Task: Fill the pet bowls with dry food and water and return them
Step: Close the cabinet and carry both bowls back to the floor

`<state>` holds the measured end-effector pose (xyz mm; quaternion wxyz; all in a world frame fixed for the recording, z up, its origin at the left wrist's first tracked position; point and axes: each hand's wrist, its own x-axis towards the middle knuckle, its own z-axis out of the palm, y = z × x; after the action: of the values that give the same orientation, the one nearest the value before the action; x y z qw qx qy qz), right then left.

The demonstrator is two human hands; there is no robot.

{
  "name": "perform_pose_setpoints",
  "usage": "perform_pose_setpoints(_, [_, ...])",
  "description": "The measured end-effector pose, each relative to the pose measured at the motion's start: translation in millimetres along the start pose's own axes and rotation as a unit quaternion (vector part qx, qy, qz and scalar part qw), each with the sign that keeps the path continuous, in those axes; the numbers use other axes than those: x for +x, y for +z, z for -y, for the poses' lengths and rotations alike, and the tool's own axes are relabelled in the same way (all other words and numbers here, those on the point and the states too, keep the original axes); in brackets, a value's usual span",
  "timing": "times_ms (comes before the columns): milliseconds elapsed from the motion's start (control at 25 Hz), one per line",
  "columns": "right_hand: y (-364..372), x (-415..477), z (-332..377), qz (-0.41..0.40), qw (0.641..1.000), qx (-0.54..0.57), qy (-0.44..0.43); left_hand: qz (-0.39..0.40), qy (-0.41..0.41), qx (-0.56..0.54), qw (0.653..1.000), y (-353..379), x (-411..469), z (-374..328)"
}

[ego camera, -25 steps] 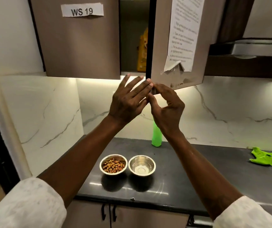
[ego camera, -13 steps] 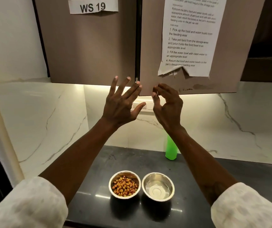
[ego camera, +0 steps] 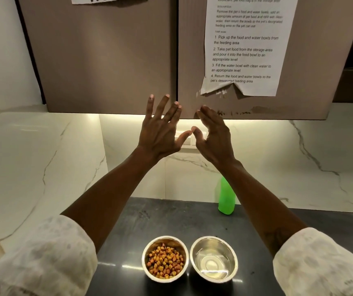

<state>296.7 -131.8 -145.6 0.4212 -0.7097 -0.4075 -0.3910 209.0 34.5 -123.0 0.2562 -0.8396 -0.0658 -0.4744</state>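
With both bowls filled on the worktop (ego camera: 192,218) and your hands (ego camera: 189,133) raised spread-fingered, holding nothing, at the shut cupboard doors (ego camera: 177,60), lower them to grasp the food bowl (ego camera: 165,259) and water bowl (ego camera: 214,259) for return.

cabinet door (ego camera: 254,103): open → shut | left hand (ego camera: 160,133), right hand (ego camera: 214,137): off door edge, spread, empty | bag inside: hidden

I see two steel bowls touching on the dark counter. The left bowl (ego camera: 165,259) holds brown kibble. The right bowl (ego camera: 214,259) holds clear water.
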Motion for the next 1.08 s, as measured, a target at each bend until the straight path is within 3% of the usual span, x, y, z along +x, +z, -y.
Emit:
perform_pose_setpoints(640, [5.9, 15.0, -11.8, 0.065, 0.997, -0.015, 0.026, 0.073, -0.023, 0.002, 0.997, 17.7, 19.8, -7.9])
perform_pose_setpoints(880, [3.8, -17.6, -20.3, 0.091, 0.995, -0.006, 0.047, 0.073, -0.029, -0.044, 0.996, 26.6, -21.8, -17.5])
perform_pose_setpoints(1080, [10.5, -70.2, -38.8, 0.147, 0.983, 0.002, 0.106, 0.147, -0.059, -0.083, 0.984, 43.5, -78.9, -33.7])
